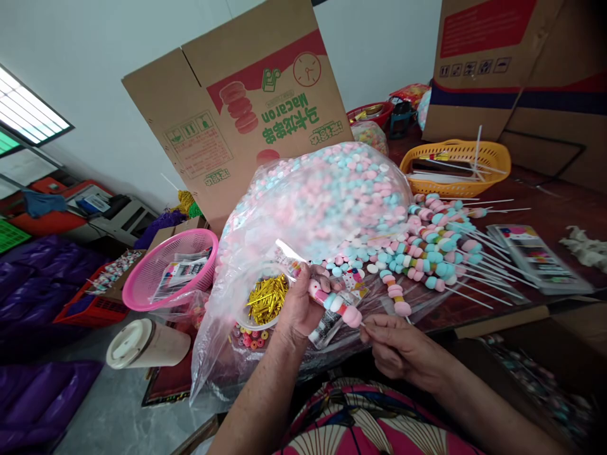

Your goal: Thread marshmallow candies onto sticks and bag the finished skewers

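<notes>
My left hand (303, 306) is closed round a candy skewer (337, 305) with pink, white and blue pieces, partly inside a clear printed wrapper (327, 325). My right hand (396, 344) pinches the stick end just below the lowest pink piece. Both hands are low in the middle, in front of a big clear bag of pink, blue and white candies (327, 196). To the right of the bag lies a pile of finished candy skewers (439, 249) on the dark table (559, 212).
A bowl of gold twist ties (266, 297) sits by my left hand. Pink basket (165, 272) with packets and a lidded cup (142, 344) stand left. Yellow basket (458, 165), cardboard boxes (246, 107), a flat packet (538, 256) and a red bowl (372, 114) lie behind and right.
</notes>
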`<state>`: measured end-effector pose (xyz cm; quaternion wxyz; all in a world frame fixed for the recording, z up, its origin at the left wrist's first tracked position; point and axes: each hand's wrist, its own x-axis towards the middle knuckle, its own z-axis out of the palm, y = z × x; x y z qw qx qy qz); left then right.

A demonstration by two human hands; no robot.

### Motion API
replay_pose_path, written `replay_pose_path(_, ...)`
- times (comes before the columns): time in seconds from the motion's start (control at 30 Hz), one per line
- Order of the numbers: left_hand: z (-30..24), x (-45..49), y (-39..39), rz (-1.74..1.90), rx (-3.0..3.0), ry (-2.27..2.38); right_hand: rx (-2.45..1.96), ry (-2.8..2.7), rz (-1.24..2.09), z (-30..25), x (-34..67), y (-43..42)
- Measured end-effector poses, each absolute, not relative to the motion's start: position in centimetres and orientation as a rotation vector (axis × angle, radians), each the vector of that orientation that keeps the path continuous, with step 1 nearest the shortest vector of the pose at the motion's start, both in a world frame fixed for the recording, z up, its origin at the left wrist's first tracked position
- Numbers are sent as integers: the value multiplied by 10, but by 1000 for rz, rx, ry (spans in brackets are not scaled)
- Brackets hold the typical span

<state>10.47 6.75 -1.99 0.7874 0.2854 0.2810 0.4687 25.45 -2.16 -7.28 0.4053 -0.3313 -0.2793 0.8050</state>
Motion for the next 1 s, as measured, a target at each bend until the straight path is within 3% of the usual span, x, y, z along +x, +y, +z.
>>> replay_pose_path(0.07, -15, 99, 72, 951, 690, 615, -836, -732, 2059, -72, 254, -23)
replay_pose_path(0.13, -10, 96, 75, 921, 695, 617, -961, -860, 1886, -70, 254, -23)
replay_pose_path(0.2, -8, 97, 75, 910, 616, 617, -1140, -1130, 1497, -67, 256, -23)
replay_pose_path(0.37, -15, 110, 69, 969, 309, 780, -1352, -1731, 118, -77, 269, -19)
replay_pose_path(0.47, -22, 118, 65, 1095, 247, 812, -1397, -1827, -215, -87, 267, -19)
replay_pose_path(0.53, -25, 119, 64, 1141, 266, 830, -1360, -1844, -135, -89, 260, -21)
replay_pose_path(0.77, -17, 85, 76, 1144, 519, 597, -1220, -1563, 1062, -66, 247, -27)
replay_pose_path(0.9, -17, 77, 80, 1143, 566, 475, -1176, -1454, 1246, -58, 250, -25)
replay_pose_path(1.0, -19, 83, 79, 1175, 568, 522, -1224, -1456, 1117, -62, 249, -25)
